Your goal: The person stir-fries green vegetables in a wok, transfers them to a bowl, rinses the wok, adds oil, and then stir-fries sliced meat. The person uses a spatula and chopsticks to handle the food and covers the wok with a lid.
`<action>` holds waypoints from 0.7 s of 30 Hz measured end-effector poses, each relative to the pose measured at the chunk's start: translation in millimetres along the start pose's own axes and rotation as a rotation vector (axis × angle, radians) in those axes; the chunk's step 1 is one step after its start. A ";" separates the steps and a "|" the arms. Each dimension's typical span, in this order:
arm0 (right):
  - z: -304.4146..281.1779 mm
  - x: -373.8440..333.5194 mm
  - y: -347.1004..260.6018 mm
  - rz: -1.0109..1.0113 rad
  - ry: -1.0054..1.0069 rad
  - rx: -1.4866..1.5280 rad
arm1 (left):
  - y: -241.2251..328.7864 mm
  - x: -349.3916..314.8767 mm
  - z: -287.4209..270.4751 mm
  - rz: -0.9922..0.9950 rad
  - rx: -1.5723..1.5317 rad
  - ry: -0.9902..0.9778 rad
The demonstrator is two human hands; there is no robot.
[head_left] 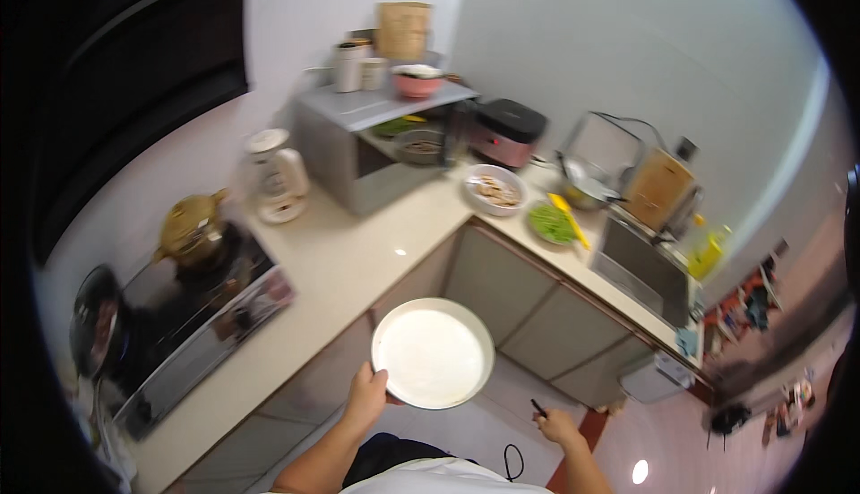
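Observation:
My left hand (pixel 363 400) is closed on the near-left rim of a round, shallow white pan (pixel 434 353), thumb over the edge. The pan is held out in front of my body, above the floor, and nothing lies in it. To its right, my right hand (pixel 559 426) is closed on a short black stick-like object (pixel 537 408) whose kind I cannot make out. That hand is apart from the pan and lower than the counter.
The L-shaped counter (pixel 358 266) carries a stove (pixel 193 315) with a gold pot (pixel 193 230), a blender-like jug (pixel 276 176), a microwave (pixel 358 154), a bowl of pale pieces (pixel 494 191), a plate of greens (pixel 550 223), a yellow utensil (pixel 571 222) and a sink (pixel 640 270).

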State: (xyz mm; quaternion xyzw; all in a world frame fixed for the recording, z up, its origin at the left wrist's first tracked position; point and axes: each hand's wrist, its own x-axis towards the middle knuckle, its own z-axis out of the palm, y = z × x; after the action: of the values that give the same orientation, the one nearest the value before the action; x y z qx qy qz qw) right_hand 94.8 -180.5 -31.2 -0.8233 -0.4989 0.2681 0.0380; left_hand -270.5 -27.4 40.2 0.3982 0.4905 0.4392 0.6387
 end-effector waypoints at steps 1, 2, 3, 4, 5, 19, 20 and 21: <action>-2.9 -4.0 22.1 0.045 -0.006 0.046 | -3.9 3.9 24.2 -0.046 -0.009 -0.045; -7.5 -8.3 40.4 0.092 -0.005 0.094 | -6.3 9.8 49.8 -0.102 -0.018 -0.097; -13.2 -12.4 55.1 0.167 -0.005 0.153 | -7.6 16.1 71.7 -0.103 0.008 -0.171; -21.4 -18.4 70.1 0.188 0.045 0.140 | -9.2 23.4 95.6 -0.143 0.035 -0.196; -29.6 -25.8 82.2 0.238 0.085 0.132 | -11.0 30.0 116.0 -0.187 0.070 -0.215; -172.3 13.3 238.6 0.625 0.768 0.377 | -49.0 179.6 405.6 -0.317 0.154 -0.576; -186.5 19.8 246.8 0.550 0.861 0.388 | -53.4 190.7 427.2 -0.336 0.152 -0.603; -202.2 27.2 256.5 0.495 0.932 0.448 | -58.0 203.6 451.7 -0.322 0.142 -0.621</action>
State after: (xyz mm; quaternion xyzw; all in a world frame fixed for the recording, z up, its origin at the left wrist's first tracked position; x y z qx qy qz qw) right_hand 407.0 -244.2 45.7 -0.9186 -0.1527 -0.0232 0.3638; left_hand 207.5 113.9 20.4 0.4738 0.3586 0.1555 0.7891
